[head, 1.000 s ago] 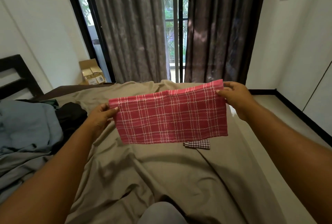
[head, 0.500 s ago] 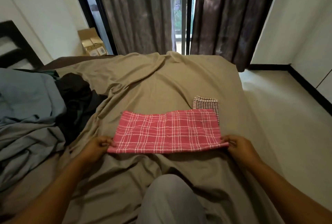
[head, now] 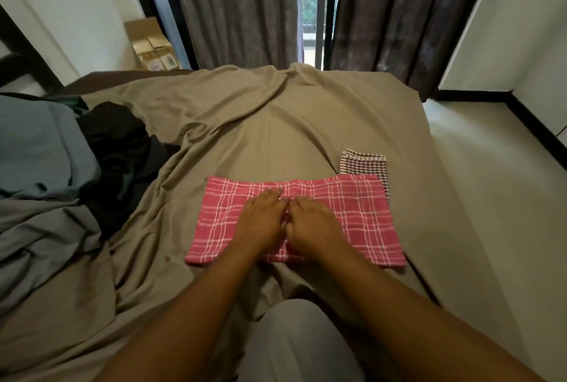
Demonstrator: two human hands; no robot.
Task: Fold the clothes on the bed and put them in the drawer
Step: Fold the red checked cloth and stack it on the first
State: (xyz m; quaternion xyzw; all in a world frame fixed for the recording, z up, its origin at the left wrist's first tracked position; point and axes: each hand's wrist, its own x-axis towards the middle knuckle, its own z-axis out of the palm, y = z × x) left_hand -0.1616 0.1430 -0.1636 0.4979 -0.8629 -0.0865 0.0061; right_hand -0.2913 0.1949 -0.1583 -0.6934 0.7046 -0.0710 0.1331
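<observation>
Red plaid cloth (head: 362, 216), folded to a long strip, lies flat on the tan bedsheet (head: 260, 130) near the bed's right edge. Left hand (head: 260, 222) and right hand (head: 313, 225) rest side by side on its middle, palms down, fingers flat and gripping nothing. Its far right corner overlaps a small folded dark checked cloth (head: 362, 162). Blue-grey clothes (head: 36, 148) and a black garment (head: 122, 148) lie heaped at the left.

A red plaid cloth (head: 362, 216) lies flat on the bed (head: 276, 136), its far-right corner overlapping a dark-checked cloth (head: 363, 164).
</observation>
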